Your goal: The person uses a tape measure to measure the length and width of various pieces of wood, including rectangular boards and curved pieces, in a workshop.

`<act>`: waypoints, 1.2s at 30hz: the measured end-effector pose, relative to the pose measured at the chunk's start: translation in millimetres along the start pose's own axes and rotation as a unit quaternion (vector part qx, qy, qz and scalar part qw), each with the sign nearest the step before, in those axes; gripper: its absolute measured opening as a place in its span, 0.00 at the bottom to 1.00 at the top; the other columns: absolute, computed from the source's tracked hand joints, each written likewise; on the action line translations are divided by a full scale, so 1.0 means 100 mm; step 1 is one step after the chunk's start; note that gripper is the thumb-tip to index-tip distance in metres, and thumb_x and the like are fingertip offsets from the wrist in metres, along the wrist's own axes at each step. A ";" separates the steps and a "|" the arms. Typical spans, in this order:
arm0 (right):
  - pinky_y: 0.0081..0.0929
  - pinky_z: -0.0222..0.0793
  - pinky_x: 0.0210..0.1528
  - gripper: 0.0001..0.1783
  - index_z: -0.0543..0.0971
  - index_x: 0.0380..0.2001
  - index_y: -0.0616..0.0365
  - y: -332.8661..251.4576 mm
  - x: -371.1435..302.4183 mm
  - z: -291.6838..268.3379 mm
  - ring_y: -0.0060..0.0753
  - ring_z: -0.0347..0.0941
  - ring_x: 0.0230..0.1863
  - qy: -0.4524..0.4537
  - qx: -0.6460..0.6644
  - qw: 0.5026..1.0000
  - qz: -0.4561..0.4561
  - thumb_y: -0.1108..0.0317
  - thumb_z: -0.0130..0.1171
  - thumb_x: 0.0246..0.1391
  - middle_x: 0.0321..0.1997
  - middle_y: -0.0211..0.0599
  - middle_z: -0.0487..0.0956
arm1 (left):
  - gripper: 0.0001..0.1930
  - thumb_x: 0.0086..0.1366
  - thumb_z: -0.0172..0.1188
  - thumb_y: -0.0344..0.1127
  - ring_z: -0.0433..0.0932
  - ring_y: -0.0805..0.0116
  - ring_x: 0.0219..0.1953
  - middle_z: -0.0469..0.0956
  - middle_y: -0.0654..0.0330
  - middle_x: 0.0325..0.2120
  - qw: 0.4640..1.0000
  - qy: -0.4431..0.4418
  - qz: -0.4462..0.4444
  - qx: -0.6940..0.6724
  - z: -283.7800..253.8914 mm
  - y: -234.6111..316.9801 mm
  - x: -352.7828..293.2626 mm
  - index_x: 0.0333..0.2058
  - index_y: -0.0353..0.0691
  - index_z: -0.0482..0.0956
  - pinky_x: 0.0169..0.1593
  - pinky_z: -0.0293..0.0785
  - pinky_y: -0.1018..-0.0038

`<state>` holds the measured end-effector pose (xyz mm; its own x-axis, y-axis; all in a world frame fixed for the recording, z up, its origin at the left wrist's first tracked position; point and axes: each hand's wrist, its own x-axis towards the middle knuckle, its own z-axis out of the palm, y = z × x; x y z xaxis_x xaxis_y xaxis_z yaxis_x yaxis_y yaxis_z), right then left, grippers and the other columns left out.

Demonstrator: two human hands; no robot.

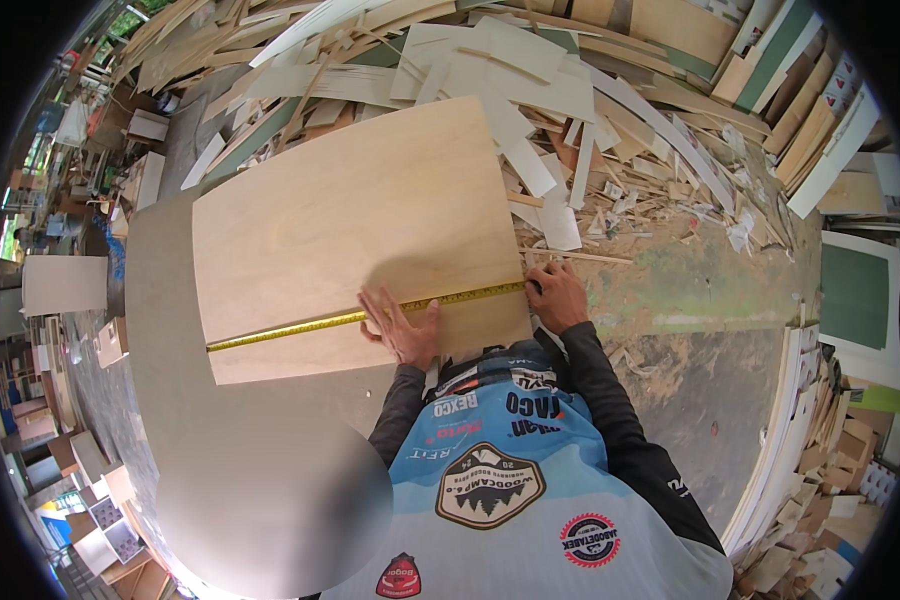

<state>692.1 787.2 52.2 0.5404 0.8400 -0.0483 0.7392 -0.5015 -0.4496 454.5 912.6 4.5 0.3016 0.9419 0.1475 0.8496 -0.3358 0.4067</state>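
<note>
A pale plywood panel (350, 210) lies flat on a grey work surface (165, 300). A yellow tape measure (320, 324) stretches across the panel, from its left edge to its right edge. My left hand (406, 332) rests over the tape and panel with its fingers spread. At the panel's right edge, my right hand (560, 297) is closed on the near end of the tape; its fingers hide whether the case is in it.
Beyond the panel lies a large heap of wood and board offcuts (490, 70). Scraps and sawdust (610, 215) cover the ground at the right. A green-centred white panel (855, 300) stands far right. Cardboard boxes (112, 342) are at the left.
</note>
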 end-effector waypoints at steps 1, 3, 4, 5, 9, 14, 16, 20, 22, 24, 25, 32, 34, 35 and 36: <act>0.39 0.68 0.45 0.08 0.81 0.33 0.49 0.01 0.00 0.01 0.44 0.70 0.44 0.001 0.004 1.000 0.001 0.61 0.57 0.51 0.34 0.35 0.76 | 0.54 0.52 0.57 0.69 0.32 0.52 0.73 0.37 0.43 0.70 1.000 0.015 -0.021 0.012 -0.02 -0.06 -0.01 0.68 0.39 0.50 0.64 0.30 0.42; 0.39 0.69 0.45 0.08 0.81 0.33 0.49 0.02 0.00 0.02 0.44 0.70 0.44 -0.001 0.008 1.000 0.004 0.61 0.57 0.51 0.34 0.36 0.76 | 0.57 0.50 0.58 0.71 0.31 0.50 0.72 0.35 0.42 0.70 0.997 0.043 -0.061 0.037 -0.09 -0.15 0.00 0.68 0.38 0.47 0.64 0.31 0.42; 0.39 0.69 0.45 0.08 0.81 0.33 0.49 0.03 0.00 0.01 0.44 0.70 0.43 -0.004 0.009 1.000 0.006 0.61 0.57 0.51 0.34 0.36 0.76 | 0.59 0.49 0.57 0.73 0.31 0.50 0.72 0.35 0.41 0.70 0.994 0.041 -0.092 0.039 -0.11 -0.22 0.00 0.68 0.38 0.46 0.64 0.32 0.42; 0.39 0.69 0.45 0.08 0.81 0.33 0.49 0.02 0.00 0.01 0.44 0.70 0.43 -0.007 0.009 1.000 0.007 0.61 0.57 0.51 0.34 0.36 0.76 | 0.60 0.49 0.57 0.74 0.30 0.49 0.72 0.34 0.41 0.70 0.991 0.040 -0.123 0.042 -0.14 -0.31 0.00 0.68 0.37 0.44 0.64 0.33 0.42; 0.40 0.69 0.44 0.08 0.81 0.33 0.49 0.03 0.01 0.02 0.44 0.70 0.43 -0.013 0.011 1.000 0.005 0.61 0.57 0.51 0.35 0.36 0.76 | 0.63 0.47 0.55 0.78 0.29 0.47 0.72 0.34 0.40 0.69 0.978 0.028 -0.205 0.042 -0.22 -0.62 0.03 0.69 0.37 0.41 0.64 0.34 0.44; 0.40 0.69 0.44 0.09 0.81 0.33 0.50 0.04 0.04 0.00 0.45 0.70 0.43 -0.023 0.016 1.000 0.007 0.61 0.57 0.51 0.34 0.36 0.76 | 0.65 0.46 0.53 0.80 0.29 0.46 0.72 0.35 0.39 0.69 0.977 -0.001 -0.206 0.049 -0.23 -0.70 0.07 0.68 0.35 0.41 0.65 0.33 0.47; 0.41 0.69 0.44 0.09 0.81 0.33 0.50 0.01 0.06 0.00 0.46 0.70 0.43 -0.014 0.020 1.000 0.001 0.61 0.57 0.51 0.34 0.37 0.76 | 0.65 0.46 0.53 0.80 0.30 0.46 0.72 0.35 0.39 0.69 0.977 0.000 -0.209 0.050 -0.22 -0.70 0.08 0.68 0.35 0.41 0.65 0.33 0.47; 0.41 0.68 0.44 0.09 0.81 0.33 0.50 0.03 0.12 -0.01 0.46 0.70 0.43 -0.009 0.013 1.000 -0.011 0.61 0.57 0.51 0.34 0.37 0.76 | 0.64 0.47 0.53 0.80 0.30 0.47 0.72 0.35 0.40 0.69 0.978 -0.001 -0.201 0.047 -0.24 -0.66 0.13 0.68 0.35 0.41 0.65 0.33 0.47; 0.41 0.69 0.44 0.09 0.81 0.33 0.50 0.03 0.14 -0.02 0.46 0.70 0.43 -0.018 0.012 1.000 0.001 0.61 0.57 0.51 0.34 0.37 0.76 | 0.64 0.47 0.53 0.79 0.30 0.47 0.72 0.35 0.40 0.69 0.978 -0.005 -0.200 0.052 -0.23 -0.65 0.18 0.69 0.36 0.41 0.65 0.33 0.47; 0.41 0.69 0.44 0.09 0.81 0.33 0.50 0.01 0.17 -0.03 0.46 0.70 0.42 -0.018 0.013 1.000 0.004 0.62 0.57 0.51 0.34 0.37 0.76 | 0.64 0.47 0.54 0.79 0.30 0.47 0.72 0.35 0.41 0.70 0.976 -0.011 -0.209 0.062 -0.21 -0.63 0.23 0.69 0.37 0.42 0.65 0.33 0.47; 0.41 0.69 0.44 0.08 0.82 0.33 0.50 0.00 0.18 -0.04 0.46 0.70 0.42 -0.014 0.014 1.000 0.001 0.62 0.57 0.51 0.34 0.37 0.76 | 0.63 0.47 0.54 0.79 0.30 0.47 0.72 0.34 0.42 0.70 0.975 -0.012 -0.212 0.067 -0.21 -0.63 0.24 0.69 0.37 0.42 0.65 0.34 0.48; 0.41 0.69 0.44 0.08 0.82 0.33 0.50 0.02 0.25 -0.02 0.45 0.70 0.41 0.002 0.026 1.000 -0.002 0.62 0.58 0.51 0.33 0.37 0.76 | 0.64 0.45 0.53 0.81 0.30 0.49 0.72 0.34 0.44 0.70 0.973 -0.003 -0.218 0.078 -0.20 -0.59 0.29 0.69 0.40 0.42 0.66 0.33 0.48; 0.40 0.71 0.44 0.09 0.82 0.33 0.48 0.02 0.26 -0.02 0.44 0.71 0.43 -0.006 0.017 1.000 0.003 0.61 0.58 0.50 0.36 0.36 0.77 | 0.65 0.44 0.52 0.82 0.30 0.50 0.72 0.34 0.45 0.70 0.972 0.000 -0.221 0.080 -0.19 -0.59 0.29 0.69 0.40 0.42 0.66 0.32 0.47; 0.40 0.71 0.44 0.09 0.83 0.34 0.47 0.03 0.26 -0.02 0.44 0.71 0.43 -0.010 0.012 1.000 0.006 0.61 0.58 0.50 0.37 0.35 0.78 | 0.65 0.44 0.51 0.82 0.30 0.50 0.72 0.34 0.45 0.70 0.972 -0.002 -0.221 0.083 -0.19 -0.58 0.30 0.69 0.41 0.42 0.66 0.32 0.47; 0.40 0.71 0.44 0.09 0.83 0.34 0.47 0.04 0.26 -0.02 0.44 0.71 0.44 0.001 0.010 1.000 0.002 0.61 0.58 0.50 0.37 0.35 0.78 | 0.65 0.44 0.51 0.82 0.31 0.50 0.72 0.34 0.45 0.70 0.971 -0.003 -0.221 0.086 -0.19 -0.58 0.30 0.69 0.41 0.42 0.66 0.32 0.48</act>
<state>709.8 806.7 50.9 0.5444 0.8374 -0.0495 0.7285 -0.5013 -0.4669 405.8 960.0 2.8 -0.1074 0.9941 -0.0136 0.9563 0.1070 0.2721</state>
